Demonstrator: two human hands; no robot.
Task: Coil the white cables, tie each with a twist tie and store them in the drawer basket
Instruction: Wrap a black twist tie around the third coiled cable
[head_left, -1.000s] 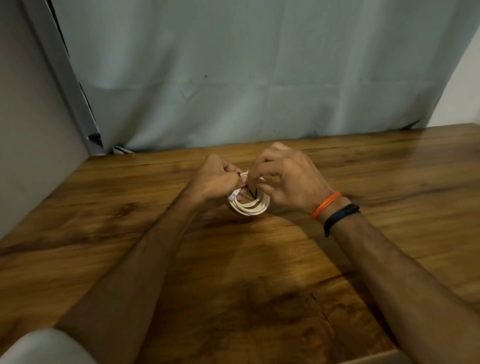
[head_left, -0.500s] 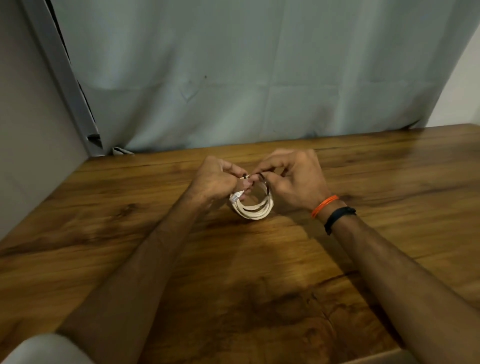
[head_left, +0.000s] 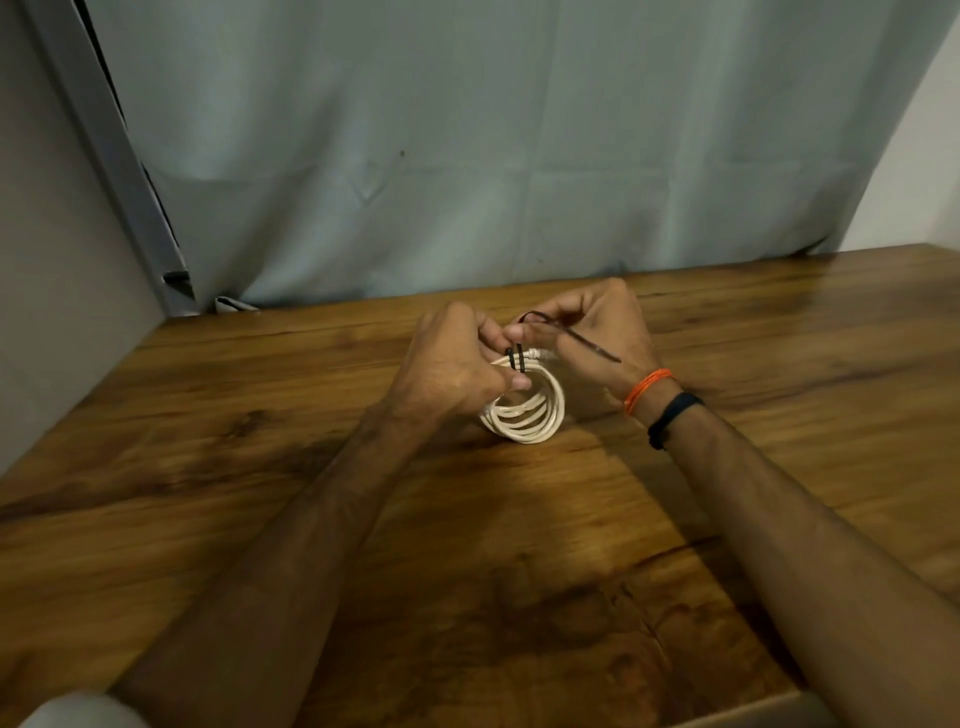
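The left hand (head_left: 452, 371) grips the far-left part of the white cable coil (head_left: 524, 410), fingers curled round it. The coil stands up on its edge, its low side on the wooden table (head_left: 208, 441), in the middle between both hands. The right hand (head_left: 592, 332) pinches the black twist tie (head_left: 566, 335) just past the top of the coil. The tie goes round the coil's top twice, and its loose end sticks out to the right.

What could go wrong? If the left hand lets go too soon, the loops may spring open. If the right hand pulls the tie sideways, it may slide off. A loose twist may come undone later in the drawer basket, which I cannot see here.
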